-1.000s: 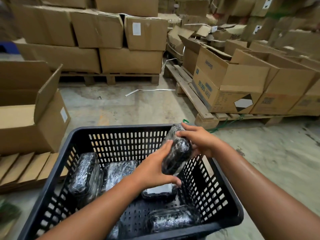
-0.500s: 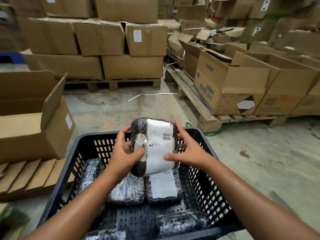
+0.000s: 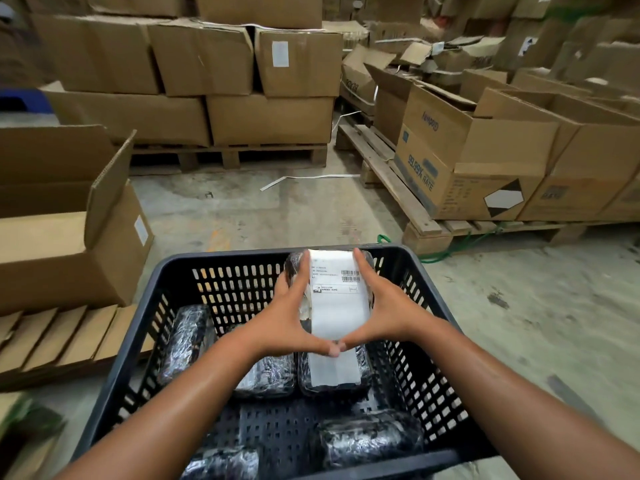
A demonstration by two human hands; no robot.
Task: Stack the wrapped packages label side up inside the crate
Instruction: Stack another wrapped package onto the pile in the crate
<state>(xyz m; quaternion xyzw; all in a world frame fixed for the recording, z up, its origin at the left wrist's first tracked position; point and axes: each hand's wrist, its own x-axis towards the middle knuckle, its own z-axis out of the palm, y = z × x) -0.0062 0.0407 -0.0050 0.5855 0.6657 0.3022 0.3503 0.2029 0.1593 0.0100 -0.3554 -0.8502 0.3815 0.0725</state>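
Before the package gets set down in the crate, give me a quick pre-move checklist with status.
1. Held package label facing up: ok, white label toward the camera.
2. Grip: ok, left hand and right hand clamp its two sides, thumbs meeting at the near edge.
3. Package over the crate: ok, inside the rim.
4. Landing spot: ok, a label-up package lies directly below.
5. Other packages label up: not ok, the one at the left wall shows only black wrap.
6. Stack below level: cannot tell.
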